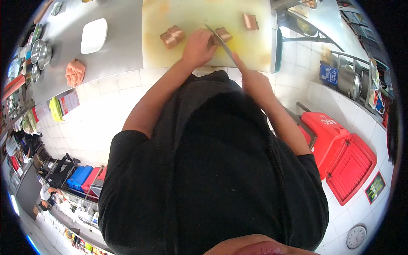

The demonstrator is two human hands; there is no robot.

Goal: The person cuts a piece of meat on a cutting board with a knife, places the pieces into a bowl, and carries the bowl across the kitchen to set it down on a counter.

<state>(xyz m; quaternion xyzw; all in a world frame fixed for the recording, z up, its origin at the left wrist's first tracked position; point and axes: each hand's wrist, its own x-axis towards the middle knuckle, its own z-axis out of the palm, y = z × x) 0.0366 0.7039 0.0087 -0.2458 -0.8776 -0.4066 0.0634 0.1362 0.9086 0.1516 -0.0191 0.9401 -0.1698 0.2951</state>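
Note:
My right hand [256,85] is closed around the handle of a knife [225,47], whose blade slants up and left over the cutting board [165,59]. Beside the blade, my left hand [199,47] has its fingers curled against a piece of meat, partly hidden under the fingertips. Just right of the blade lies a cut meat piece [223,34]. Brown and pale meat pieces [172,37] rest left of my left hand. Another meat piece [250,22] sits at the board's upper right.
A white tray [94,36] and a pink cloth [75,73] lie on the steel counter [123,51] at left. Metal bowls [41,54] stand at its far left. A red bin [325,136] is at right. A person [47,193] is far off at lower left.

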